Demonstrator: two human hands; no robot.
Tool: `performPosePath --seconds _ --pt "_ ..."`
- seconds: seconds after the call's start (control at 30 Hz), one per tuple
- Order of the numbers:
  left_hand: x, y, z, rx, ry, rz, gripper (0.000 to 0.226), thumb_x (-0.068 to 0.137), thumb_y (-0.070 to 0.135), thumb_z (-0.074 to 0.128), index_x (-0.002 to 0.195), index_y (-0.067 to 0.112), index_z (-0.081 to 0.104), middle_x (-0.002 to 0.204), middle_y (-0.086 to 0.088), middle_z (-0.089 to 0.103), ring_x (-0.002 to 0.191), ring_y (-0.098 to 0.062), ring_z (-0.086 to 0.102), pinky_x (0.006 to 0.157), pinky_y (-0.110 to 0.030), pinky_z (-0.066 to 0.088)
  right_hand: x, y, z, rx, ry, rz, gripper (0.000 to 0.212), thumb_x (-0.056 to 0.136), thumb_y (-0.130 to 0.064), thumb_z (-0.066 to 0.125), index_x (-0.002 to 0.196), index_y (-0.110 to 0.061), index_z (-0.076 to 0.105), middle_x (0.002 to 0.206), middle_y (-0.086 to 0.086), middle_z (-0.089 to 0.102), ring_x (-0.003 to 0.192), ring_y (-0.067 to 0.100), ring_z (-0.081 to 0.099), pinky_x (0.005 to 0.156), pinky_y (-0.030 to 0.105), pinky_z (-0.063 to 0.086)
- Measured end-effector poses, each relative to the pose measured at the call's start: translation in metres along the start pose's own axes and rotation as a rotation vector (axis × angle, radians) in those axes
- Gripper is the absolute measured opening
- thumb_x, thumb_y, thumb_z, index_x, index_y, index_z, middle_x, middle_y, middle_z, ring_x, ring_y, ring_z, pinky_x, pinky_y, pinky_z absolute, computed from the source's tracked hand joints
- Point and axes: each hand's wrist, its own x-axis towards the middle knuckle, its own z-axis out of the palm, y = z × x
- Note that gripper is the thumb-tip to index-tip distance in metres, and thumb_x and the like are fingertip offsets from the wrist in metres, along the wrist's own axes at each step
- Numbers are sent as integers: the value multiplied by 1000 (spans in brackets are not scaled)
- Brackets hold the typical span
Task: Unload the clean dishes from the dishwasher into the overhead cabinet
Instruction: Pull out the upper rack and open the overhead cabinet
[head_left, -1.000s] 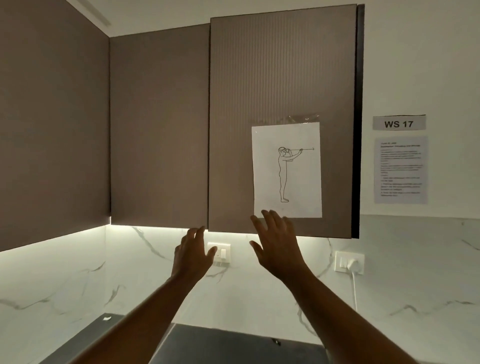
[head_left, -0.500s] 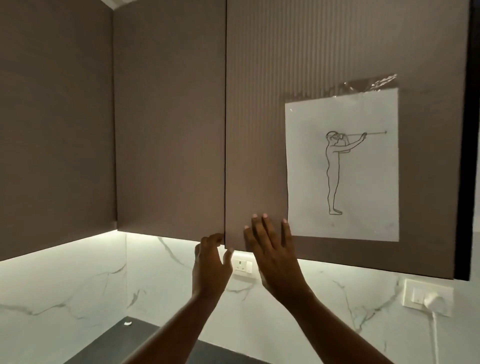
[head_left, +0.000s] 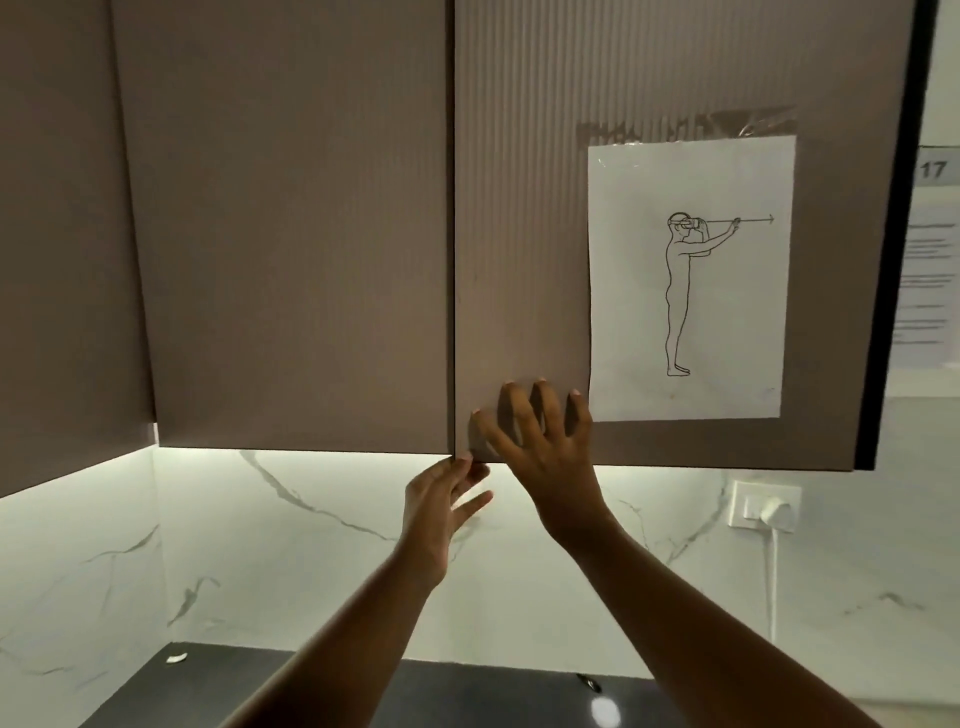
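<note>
The overhead cabinet fills the upper view, with two brown doors closed side by side. The right cabinet door (head_left: 524, 260) is ribbed and carries a taped paper sheet (head_left: 691, 286) with a line drawing of a standing figure. My right hand (head_left: 540, 441) lies flat with spread fingers on that door's lower left corner. My left hand (head_left: 441, 499) reaches up from below, its fingertips touching the door's bottom edge at the seam with the left cabinet door (head_left: 296, 249). No dishes and no dishwasher are in view.
A white marble backsplash (head_left: 291, 561) runs below the cabinets, lit from under them. A wall socket (head_left: 763, 506) with a plug and white cord sits at right. A dark countertop (head_left: 436, 696) lies at the bottom. Paper notices (head_left: 930, 291) hang on the far-right wall.
Both hands have risen to the right door's lower left corner. The right palm now lies on the door face and the left fingertips reach its bottom edge. The view has moved closer.
</note>
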Motion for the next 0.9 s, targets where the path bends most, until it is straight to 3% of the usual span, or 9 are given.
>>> performPosePath --seconds 0.1,0.2,0.3,0.4,0.47,0.67,0.77,0.83,0.9 --pt "-10 6 6 -176 -44 -74 33 96 33 55 120 12 64 114 -8 72 108 -26 68 86 -40 57 -3 1 -8 -7 -51 20 78 78 -43 77 146 -29 42 148 17 46 134 44 45 103 63 40" --pt "-28 10 13 -187 -62 -85 44 91 47 58 124 18 62 115 -4 71 109 -22 67 83 -38 58 -4 -5 -24 9 -43 33 64 85 -40 64 146 -29 45 149 17 46 137 45 41 104 64 39" --pt "-45 18 20 -155 -5 -2 44 91 51 57 122 21 61 113 1 69 107 -15 65 86 -35 57 -14 -6 -44 92 -20 56 67 84 -34 70 146 -28 46 153 18 39 143 45 32 108 65 32" --pt "-59 39 28 -24 105 194 31 94 49 53 112 26 64 99 14 67 97 -8 61 80 -22 50 -21 -6 -66 161 -28 75 86 76 -27 83 149 -30 37 158 15 25 147 42 22 113 64 26" --pt "-71 51 32 41 120 264 26 97 42 51 108 23 65 91 17 65 89 -4 60 74 -14 45 -26 -5 -82 214 -24 79 84 79 -20 79 148 -30 34 157 15 23 148 41 21 114 63 25" --pt "-116 54 41 203 148 382 35 99 40 48 114 14 65 98 0 67 87 -11 57 75 -18 46 -47 1 -124 388 -85 159 85 82 0 73 150 -29 32 160 16 26 151 35 15 116 58 26" --pt "-146 63 51 233 192 365 27 99 40 47 110 20 62 96 9 65 88 -7 57 74 -14 44 -63 4 -153 502 -123 192 93 76 18 68 152 -23 33 162 12 22 152 30 16 118 49 31" --pt "-172 69 62 272 209 360 16 100 39 47 106 28 56 90 20 58 83 1 56 70 -9 40 -80 10 -175 606 -126 248 88 77 13 70 152 -19 36 160 10 26 149 27 24 116 34 34" --pt "-196 71 73 292 213 371 13 100 38 47 107 29 54 90 24 56 81 6 55 71 -7 39 -91 16 -198 701 -143 306 77 85 4 67 151 -19 36 160 6 27 148 22 29 113 17 28"
